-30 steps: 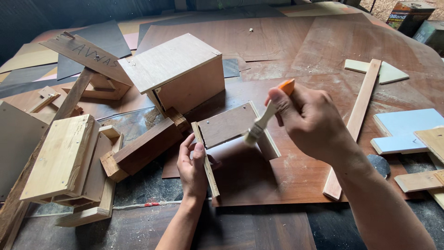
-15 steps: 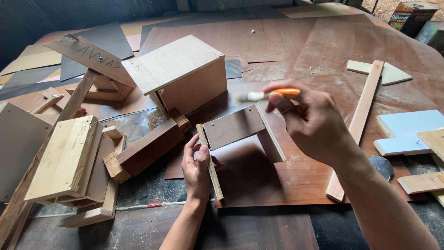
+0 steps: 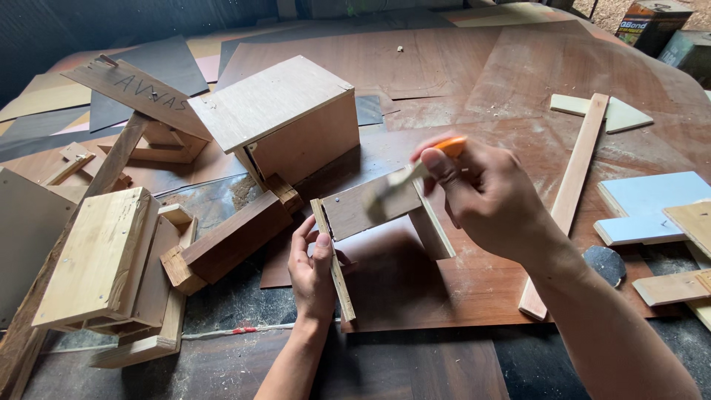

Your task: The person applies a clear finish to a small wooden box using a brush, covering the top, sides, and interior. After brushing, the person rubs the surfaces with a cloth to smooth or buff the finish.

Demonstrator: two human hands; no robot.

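My left hand (image 3: 312, 272) steadies a small U-shaped wood frame (image 3: 370, 222) w/ fingers curled round its near-left side strip, grip closed on it; frame sits mid-table on a brown plywood sheet (image 3: 444, 289). My right hand (image 3: 489, 196) is just above the frame's cross panel, grip closed on an orange-handled brush (image 3: 415, 174); bristle end is blurred, pointing left & down at the panel, can't tell if it's touching. Behind frame, near it: closed plywood box (image 3: 285, 118). To my left: dark wood block (image 3: 229, 237) & pale slatted piece (image 3: 96, 255). To my right: long thin batten (image 3: 570, 192) lying on the table (image 3: 415, 59), light blue board (image 3: 644, 207) beside it.
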